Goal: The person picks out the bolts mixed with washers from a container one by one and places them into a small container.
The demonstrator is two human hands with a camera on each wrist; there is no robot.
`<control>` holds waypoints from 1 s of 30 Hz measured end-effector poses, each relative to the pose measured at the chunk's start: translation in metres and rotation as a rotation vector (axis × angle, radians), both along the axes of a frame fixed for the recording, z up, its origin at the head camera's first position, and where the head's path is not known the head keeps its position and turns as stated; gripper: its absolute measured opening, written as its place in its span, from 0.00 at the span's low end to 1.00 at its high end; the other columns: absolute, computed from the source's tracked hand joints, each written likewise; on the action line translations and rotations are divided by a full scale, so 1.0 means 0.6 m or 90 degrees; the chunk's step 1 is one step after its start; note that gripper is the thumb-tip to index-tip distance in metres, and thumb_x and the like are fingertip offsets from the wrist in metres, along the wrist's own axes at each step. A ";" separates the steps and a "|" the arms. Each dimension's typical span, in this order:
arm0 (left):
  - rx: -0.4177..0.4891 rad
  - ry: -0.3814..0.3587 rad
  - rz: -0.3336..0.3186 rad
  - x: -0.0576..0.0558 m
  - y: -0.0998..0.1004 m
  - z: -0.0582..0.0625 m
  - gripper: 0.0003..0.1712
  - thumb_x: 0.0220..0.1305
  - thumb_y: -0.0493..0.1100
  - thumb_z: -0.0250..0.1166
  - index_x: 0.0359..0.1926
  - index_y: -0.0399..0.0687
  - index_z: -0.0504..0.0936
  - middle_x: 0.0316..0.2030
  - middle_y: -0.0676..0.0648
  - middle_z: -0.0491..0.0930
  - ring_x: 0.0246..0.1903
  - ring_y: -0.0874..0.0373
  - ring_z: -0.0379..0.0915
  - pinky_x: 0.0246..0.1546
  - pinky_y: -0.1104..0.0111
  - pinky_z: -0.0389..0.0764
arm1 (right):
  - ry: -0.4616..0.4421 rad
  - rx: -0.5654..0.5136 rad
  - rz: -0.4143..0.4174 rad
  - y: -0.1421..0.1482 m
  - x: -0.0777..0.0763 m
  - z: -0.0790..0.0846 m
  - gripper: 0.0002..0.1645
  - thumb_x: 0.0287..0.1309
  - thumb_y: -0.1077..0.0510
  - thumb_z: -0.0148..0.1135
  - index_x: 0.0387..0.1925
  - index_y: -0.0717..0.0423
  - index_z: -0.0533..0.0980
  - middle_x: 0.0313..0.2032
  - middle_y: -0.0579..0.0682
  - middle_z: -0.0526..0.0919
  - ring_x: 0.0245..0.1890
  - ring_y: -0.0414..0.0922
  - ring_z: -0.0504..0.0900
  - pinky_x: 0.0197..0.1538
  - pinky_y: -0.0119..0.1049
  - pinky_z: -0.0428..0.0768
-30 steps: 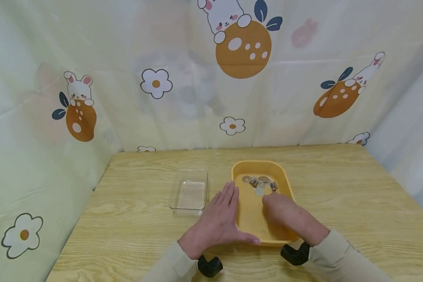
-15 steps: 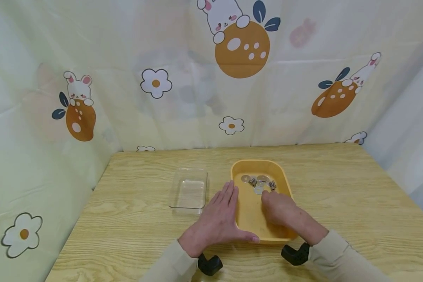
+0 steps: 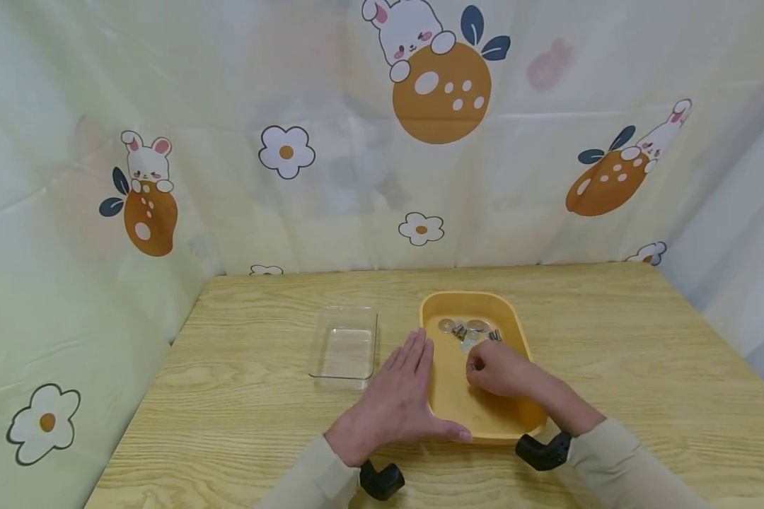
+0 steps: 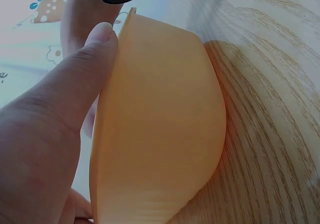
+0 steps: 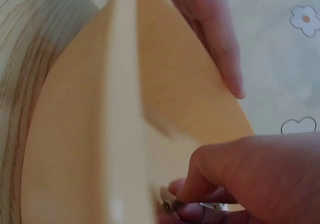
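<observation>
My left hand (image 3: 395, 399) lies with straight fingers along the left side of the yellow tray (image 3: 446, 417), its thumb on the front rim. In the left wrist view that thumb (image 4: 102, 38) touches the tray's edge. Inside the tray my right hand (image 3: 499, 369) is curled above the bottom. The right wrist view has its fingertips pinching a small metal screw (image 5: 169, 205), partly hidden by the fingers. Just beyond the right hand, several flat round washers (image 3: 446, 325) and small screws (image 3: 460, 331) lie loose at the tray's far end.
A clear plastic box (image 3: 344, 346) stands on the wooden table (image 3: 242, 410) to the left of the tray. A patterned curtain (image 3: 331, 177) hangs behind the table. Each wrist carries a black camera mount (image 3: 382, 482).
My right hand has turned and lifted slightly, so its curled fingers now show from the side. The left hand stays on the tray's edge.
</observation>
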State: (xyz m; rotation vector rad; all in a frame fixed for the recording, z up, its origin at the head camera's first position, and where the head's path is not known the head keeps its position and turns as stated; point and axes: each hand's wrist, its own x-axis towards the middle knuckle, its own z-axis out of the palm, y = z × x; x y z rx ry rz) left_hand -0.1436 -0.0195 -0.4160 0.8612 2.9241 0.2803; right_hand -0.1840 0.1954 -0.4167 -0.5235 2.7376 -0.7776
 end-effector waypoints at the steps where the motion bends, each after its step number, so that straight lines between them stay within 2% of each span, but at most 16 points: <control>1: 0.000 -0.001 0.000 0.000 0.000 0.000 0.78 0.42 0.90 0.52 0.79 0.41 0.42 0.79 0.41 0.38 0.79 0.52 0.34 0.77 0.60 0.51 | -0.012 -0.015 0.006 0.001 -0.001 0.000 0.06 0.54 0.65 0.62 0.22 0.56 0.78 0.18 0.43 0.74 0.19 0.38 0.71 0.24 0.28 0.69; 6: -0.003 0.000 0.000 0.000 0.001 0.001 0.78 0.42 0.90 0.52 0.79 0.42 0.41 0.79 0.41 0.38 0.79 0.52 0.34 0.77 0.60 0.51 | -0.094 -0.081 -0.006 0.007 -0.007 -0.004 0.05 0.59 0.63 0.62 0.29 0.59 0.81 0.20 0.46 0.79 0.21 0.40 0.76 0.27 0.31 0.77; 11: -0.008 0.004 -0.001 0.000 0.001 0.000 0.78 0.42 0.90 0.51 0.79 0.41 0.42 0.79 0.41 0.38 0.79 0.52 0.34 0.77 0.61 0.51 | -0.153 -0.152 -0.026 0.009 -0.008 -0.008 0.07 0.61 0.66 0.58 0.36 0.64 0.81 0.23 0.50 0.81 0.23 0.42 0.79 0.30 0.34 0.82; 15: -0.008 0.006 0.001 -0.001 0.001 -0.001 0.78 0.42 0.91 0.51 0.79 0.41 0.43 0.79 0.41 0.38 0.79 0.52 0.34 0.77 0.61 0.51 | -0.197 -0.219 -0.027 0.012 -0.009 -0.007 0.09 0.63 0.67 0.55 0.41 0.68 0.79 0.24 0.53 0.81 0.23 0.45 0.81 0.32 0.37 0.85; 22: -0.003 0.003 -0.003 -0.001 0.001 0.001 0.78 0.42 0.90 0.52 0.79 0.42 0.41 0.79 0.41 0.37 0.79 0.52 0.33 0.77 0.61 0.50 | -0.252 -0.344 -0.031 0.016 -0.014 -0.005 0.17 0.68 0.67 0.53 0.52 0.77 0.72 0.35 0.60 0.84 0.31 0.47 0.84 0.38 0.39 0.87; 30: 0.001 0.001 -0.002 0.001 0.001 0.003 0.78 0.42 0.90 0.52 0.79 0.41 0.41 0.79 0.40 0.37 0.79 0.52 0.33 0.77 0.61 0.50 | -0.318 -0.442 -0.048 0.022 -0.016 -0.004 0.22 0.73 0.64 0.47 0.58 0.81 0.67 0.38 0.55 0.82 0.36 0.43 0.83 0.42 0.36 0.86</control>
